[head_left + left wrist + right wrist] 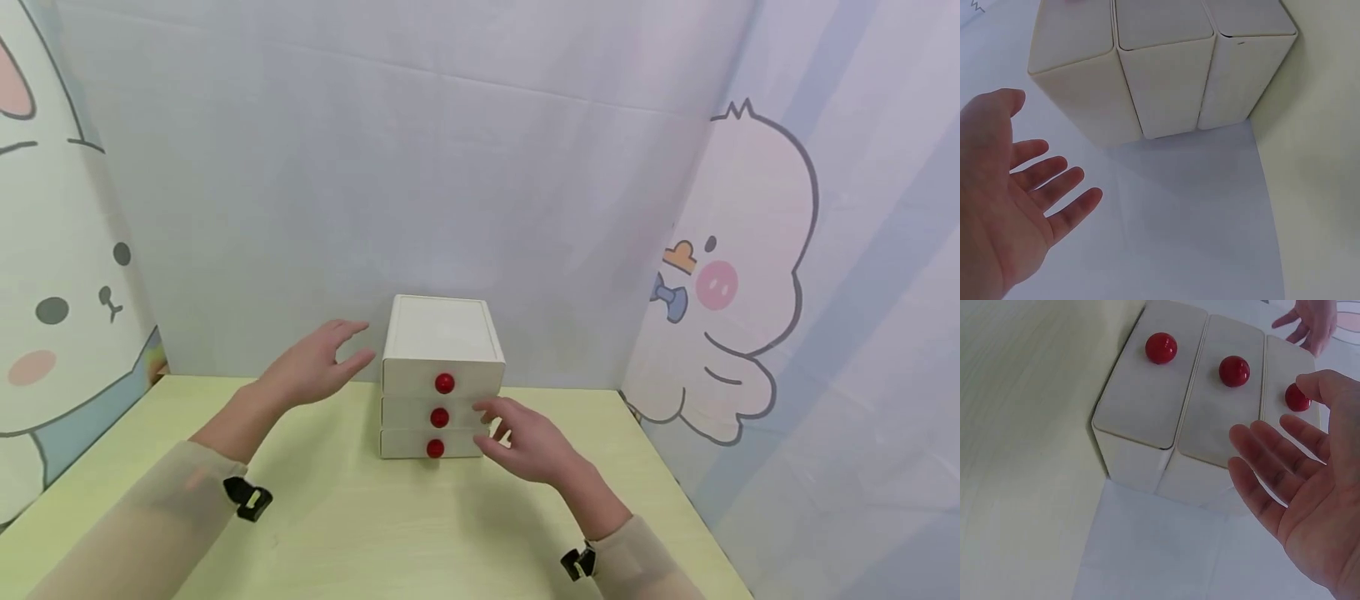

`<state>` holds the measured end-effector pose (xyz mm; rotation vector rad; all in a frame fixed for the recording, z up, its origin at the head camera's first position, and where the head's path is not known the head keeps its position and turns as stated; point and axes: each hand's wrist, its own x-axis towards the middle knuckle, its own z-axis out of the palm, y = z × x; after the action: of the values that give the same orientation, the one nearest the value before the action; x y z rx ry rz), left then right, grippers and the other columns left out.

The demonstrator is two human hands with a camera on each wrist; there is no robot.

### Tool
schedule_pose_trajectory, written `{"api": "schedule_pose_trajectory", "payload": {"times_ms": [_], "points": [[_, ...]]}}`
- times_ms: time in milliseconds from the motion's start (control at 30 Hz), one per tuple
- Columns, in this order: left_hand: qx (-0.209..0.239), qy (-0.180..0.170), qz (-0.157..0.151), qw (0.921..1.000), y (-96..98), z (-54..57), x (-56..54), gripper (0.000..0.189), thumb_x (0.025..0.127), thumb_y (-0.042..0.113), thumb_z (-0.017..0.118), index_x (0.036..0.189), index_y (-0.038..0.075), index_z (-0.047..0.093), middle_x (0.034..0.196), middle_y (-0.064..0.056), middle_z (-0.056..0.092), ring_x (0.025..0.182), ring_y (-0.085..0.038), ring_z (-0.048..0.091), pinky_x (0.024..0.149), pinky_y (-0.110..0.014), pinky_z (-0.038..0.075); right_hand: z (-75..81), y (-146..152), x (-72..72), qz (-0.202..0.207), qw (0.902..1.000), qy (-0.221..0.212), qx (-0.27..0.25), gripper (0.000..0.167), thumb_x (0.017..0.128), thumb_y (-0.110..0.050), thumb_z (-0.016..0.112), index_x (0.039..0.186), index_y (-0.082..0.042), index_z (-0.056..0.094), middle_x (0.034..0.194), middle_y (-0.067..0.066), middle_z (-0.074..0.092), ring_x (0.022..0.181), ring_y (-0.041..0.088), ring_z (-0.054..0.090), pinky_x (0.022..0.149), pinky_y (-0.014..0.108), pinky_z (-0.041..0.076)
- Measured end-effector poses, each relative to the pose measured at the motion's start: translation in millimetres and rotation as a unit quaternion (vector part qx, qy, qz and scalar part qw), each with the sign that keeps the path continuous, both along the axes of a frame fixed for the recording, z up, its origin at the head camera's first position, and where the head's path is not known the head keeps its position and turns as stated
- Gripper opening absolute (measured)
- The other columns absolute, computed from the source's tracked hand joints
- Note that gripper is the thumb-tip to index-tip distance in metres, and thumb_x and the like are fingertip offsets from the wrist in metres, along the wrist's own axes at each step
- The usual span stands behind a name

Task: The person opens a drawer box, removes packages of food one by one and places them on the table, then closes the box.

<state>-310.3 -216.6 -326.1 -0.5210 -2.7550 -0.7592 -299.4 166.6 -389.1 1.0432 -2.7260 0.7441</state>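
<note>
A small white three-drawer cabinet (pixel 442 329) stands at the back of the table, its drawers pushed in. Each drawer front carries one round red knob (pixel 445 383), and the three knobs run one above another. To the cabinet's left, my left hand (pixel 318 364) hovers with spread fingers, apart from it and holding nothing. My right hand (pixel 525 439) is in front of the cabinet's right side, its fingers relaxed and nothing in its grasp. In the right wrist view its thumb overlaps one red knob (pixel 1297 398); whether they touch I cannot tell.
The pale yellow table (pixel 360 533) stretches in front of the cabinet. Behind it hangs a light grey-blue curtain (pixel 420 167), with a printed rabbit (pixel 67 225) on the left and a printed chick (pixel 757 192) on the right. Both wrists wear black straps (pixel 247 497).
</note>
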Motion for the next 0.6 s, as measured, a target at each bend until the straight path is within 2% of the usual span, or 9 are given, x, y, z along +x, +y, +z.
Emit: {"api": "schedule_pose_trajectory", "payload": {"times_ms": [133,367,600], "points": [[-0.007,-0.006,-0.006,0.9999,14.2,9.8,-16.2,0.071,0.114,0.05,0.052,0.166,0.002,0.044,0.169,-0.028,0.045,0.158,-0.049,0.04,0.129,-0.068,0.035,1.6,-12.3,-1.3,-0.001,0.9996,0.017,-0.02,0.048,0.108,-0.032,0.068,0.153,-0.018,0.057,0.128,0.003,0.074,0.093,0.009,0.072,0.076,0.028,0.059],[-0.006,-0.014,-0.022,0.9996,35.2,19.0,-43.4,0.071,0.114,0.049,0.052,0.167,0.002,0.043,0.171,-0.028,0.04,0.16,-0.048,0.038,0.131,-0.066,0.033,3.1,-29.6,-6.9,-0.007,0.9986,0.033,-0.04,0.062,0.107,-0.029,0.07,0.164,-0.028,0.045,0.131,0.001,0.075,0.088,0.006,0.071,0.078,0.028,0.062],[-0.018,-0.021,-0.028,0.9992,47.1,24.4,-66.8,0.07,0.113,0.043,0.054,0.167,0.0,0.042,0.174,-0.029,0.035,0.162,-0.048,0.034,0.133,-0.064,0.03,5.4,-42.5,-13.4,0.001,0.9984,0.03,-0.047,0.061,0.108,-0.029,0.069,0.164,-0.027,0.045,0.131,0.001,0.072,0.087,0.009,0.072,0.083,0.03,0.064]]}}
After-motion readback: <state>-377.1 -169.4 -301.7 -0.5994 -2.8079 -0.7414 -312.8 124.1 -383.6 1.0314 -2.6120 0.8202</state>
